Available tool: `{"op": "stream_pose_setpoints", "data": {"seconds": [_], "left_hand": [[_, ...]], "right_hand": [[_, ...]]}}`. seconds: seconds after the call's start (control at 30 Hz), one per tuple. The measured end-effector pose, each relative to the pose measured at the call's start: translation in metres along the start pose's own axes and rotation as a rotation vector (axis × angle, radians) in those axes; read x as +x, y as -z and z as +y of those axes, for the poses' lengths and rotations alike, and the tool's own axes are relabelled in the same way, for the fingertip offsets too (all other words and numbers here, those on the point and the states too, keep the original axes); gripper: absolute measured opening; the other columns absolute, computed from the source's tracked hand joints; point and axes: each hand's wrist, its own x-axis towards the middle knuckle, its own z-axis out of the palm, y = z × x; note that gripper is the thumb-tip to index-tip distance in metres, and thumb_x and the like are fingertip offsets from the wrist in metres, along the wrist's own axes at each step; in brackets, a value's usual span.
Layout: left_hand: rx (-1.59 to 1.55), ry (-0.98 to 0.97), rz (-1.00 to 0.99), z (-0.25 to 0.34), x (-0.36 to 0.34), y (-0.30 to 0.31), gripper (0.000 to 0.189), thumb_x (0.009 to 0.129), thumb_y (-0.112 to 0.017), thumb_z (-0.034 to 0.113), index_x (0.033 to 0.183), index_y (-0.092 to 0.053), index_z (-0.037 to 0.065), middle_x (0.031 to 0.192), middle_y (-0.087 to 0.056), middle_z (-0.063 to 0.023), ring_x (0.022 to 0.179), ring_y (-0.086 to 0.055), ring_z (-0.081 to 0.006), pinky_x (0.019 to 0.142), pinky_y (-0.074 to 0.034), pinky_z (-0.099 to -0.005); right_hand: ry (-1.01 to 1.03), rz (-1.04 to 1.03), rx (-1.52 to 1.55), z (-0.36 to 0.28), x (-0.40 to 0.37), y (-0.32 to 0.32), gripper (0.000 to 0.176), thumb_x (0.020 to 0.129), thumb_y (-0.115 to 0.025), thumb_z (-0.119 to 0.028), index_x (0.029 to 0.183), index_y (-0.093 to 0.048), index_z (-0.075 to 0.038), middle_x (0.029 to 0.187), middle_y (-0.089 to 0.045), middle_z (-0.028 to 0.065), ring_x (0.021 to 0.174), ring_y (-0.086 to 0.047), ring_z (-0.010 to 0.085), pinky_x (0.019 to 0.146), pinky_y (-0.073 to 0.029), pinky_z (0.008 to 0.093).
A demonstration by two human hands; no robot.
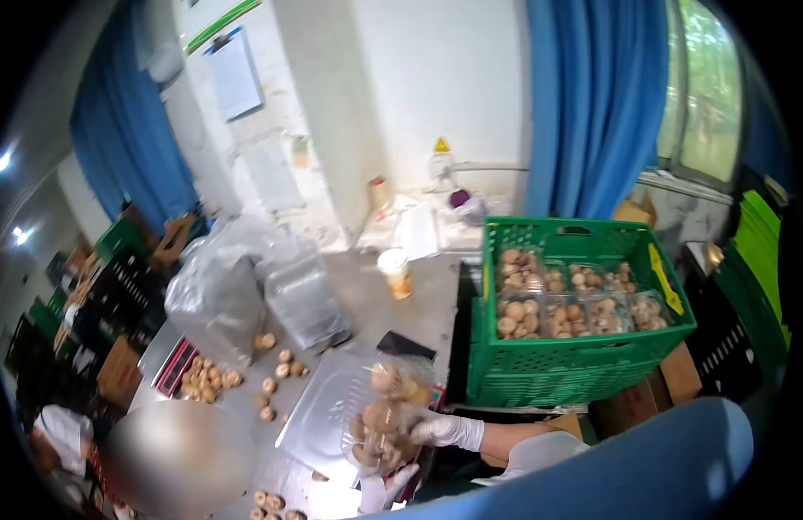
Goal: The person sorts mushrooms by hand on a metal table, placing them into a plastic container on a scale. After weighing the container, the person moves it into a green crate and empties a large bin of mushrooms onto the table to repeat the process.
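Note:
A clear plastic box of brown mushrooms point(381, 418) is tilted up at the front of the metal table. My right hand point(445, 429), in a white glove, grips the right side of this box. At the box's lower edge is my left hand point(386, 491), also gloved, its fingers closed against the box and partly hidden. Behind and left of the held box lies an empty clear plastic tray point(319, 425). A dark flat object point(406, 345) is just beyond the box. Loose mushrooms point(284, 368) lie on the table to the left.
At right, a green crate point(583, 347) holds several filled mushroom boxes. Stacked clear boxes point(306, 299) in a plastic bag point(215, 295) and a paper cup point(395, 274) stand on the table point(367, 299). A scale point(173, 368) bears mushrooms. A co-worker point(68, 433) is at lower left.

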Motion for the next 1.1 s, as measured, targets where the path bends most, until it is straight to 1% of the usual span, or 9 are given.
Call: {"op": "stream_pose_setpoints", "data": {"seconds": [0.1, 0.2, 0.33, 0.43, 0.53, 0.73, 0.83, 0.97, 1.1], "left_hand": [[0.124, -0.2, -0.077, -0.023, 0.012, 0.007, 0.086, 0.072, -0.075, 0.0, 0.14, -0.023, 0.005, 0.113, -0.055, -0.0162, 0.093, -0.061, -0.0247, 0.086, -0.049, -0.0358], [0.124, -0.028, 0.126, -0.073, 0.016, 0.047, 0.075, 0.073, -0.076, 0.005, 0.135, -0.034, 0.001, 0.115, -0.054, -0.0161, 0.098, -0.06, -0.0263, 0.087, -0.047, -0.0371], [0.127, 0.162, 0.324, -0.076, 0.025, 0.082, 0.074, 0.073, -0.076, 0.006, 0.134, -0.035, 0.001, 0.115, -0.055, -0.0159, 0.098, -0.059, -0.026, 0.087, -0.047, -0.0371], [0.118, 0.237, 0.399, -0.068, 0.028, 0.098, 0.073, 0.073, -0.076, 0.007, 0.133, -0.036, 0.0, 0.114, -0.055, -0.0157, 0.098, -0.059, -0.0258, 0.087, -0.047, -0.037], [0.112, 0.278, 0.451, -0.062, 0.029, 0.107, 0.072, 0.073, -0.076, 0.008, 0.132, -0.036, 0.0, 0.114, -0.055, -0.0155, 0.098, -0.059, -0.0257, 0.087, -0.047, -0.037], [0.097, 0.319, 0.509, -0.054, 0.031, 0.112, 0.07, 0.073, -0.076, 0.01, 0.131, -0.038, -0.001, 0.113, -0.055, -0.0152, 0.097, -0.059, -0.0253, 0.087, -0.047, -0.0369], [0.084, 0.327, 0.504, -0.05, 0.031, 0.114, 0.069, 0.073, -0.076, 0.011, 0.13, -0.039, -0.001, 0.112, -0.055, -0.015, 0.097, -0.059, -0.0251, 0.087, -0.046, -0.0369], [0.064, 0.31, 0.484, -0.041, 0.021, 0.119, 0.068, 0.074, -0.077, 0.012, 0.129, -0.04, -0.001, 0.112, -0.055, -0.0147, 0.097, -0.058, -0.0249, 0.087, -0.046, -0.0369], [0.008, 0.264, 0.424, -0.017, -0.001, 0.119, 0.066, 0.074, -0.077, 0.013, 0.128, -0.041, -0.002, 0.111, -0.056, -0.0145, 0.097, -0.058, -0.0246, 0.087, -0.046, -0.0368]], "right_hand": [[0.085, 0.213, 0.331, -0.084, -0.023, -0.016, 0.055, 0.085, -0.058, -0.031, 0.13, -0.041, -0.002, 0.137, -0.038, 0.0223, 0.122, -0.042, 0.0394, 0.102, -0.037, 0.0472], [0.551, 0.65, -0.111, -0.174, -0.061, 0.015, 0.047, 0.093, -0.049, -0.027, 0.133, -0.036, -0.005, 0.134, -0.045, 0.0138, 0.12, -0.047, 0.0274, 0.1, -0.04, 0.0449], [0.93, 1.331, -0.781, -0.286, -0.133, 0.058, 0.047, 0.086, -0.062, -0.026, 0.126, -0.047, -0.006, 0.113, -0.056, 0.0064, 0.102, -0.055, 0.0177, 0.081, -0.048, 0.0322], [0.992, 1.491, -0.739, -0.328, -0.207, 0.153, 0.041, 0.085, -0.065, -0.019, 0.122, -0.054, -0.005, 0.106, -0.062, 0.0037, 0.092, -0.058, 0.0128, 0.075, -0.048, 0.0277], [0.507, 1.797, -0.524, -0.33, -0.225, 0.117, 0.064, 0.075, -0.071, -0.043, 0.124, -0.052, -0.006, 0.127, -0.05, 0.0114, 0.096, -0.058, 0.0245, 0.078, -0.047, 0.0332], [0.077, 1.77, -0.57, -0.338, -0.26, 0.195, 0.054, 0.077, -0.067, -0.042, 0.123, -0.055, -0.016, 0.125, -0.054, 0.01, 0.094, -0.06, 0.0355, 0.078, -0.05, 0.0458], [-0.57, 1.835, -1.553, -0.342, -0.265, 0.225, 0.034, 0.078, -0.058, -0.022, 0.111, -0.063, -0.013, 0.116, -0.058, 0.0156, 0.099, -0.058, 0.0363, 0.084, -0.049, 0.0416], [-0.031, 2.051, -1.906, -0.335, -0.186, 0.175, 0.029, 0.075, -0.058, -0.015, 0.103, -0.063, -0.012, 0.107, -0.059, 0.0135, 0.099, -0.056, 0.0339, 0.085, -0.047, 0.0432], [0.41, 1.644, -2.01, -0.339, -0.085, 0.156, 0.026, 0.077, -0.059, -0.012, 0.102, -0.062, -0.009, 0.106, -0.058, 0.013, 0.099, -0.055, 0.0326, 0.087, -0.045, 0.0415]]}}
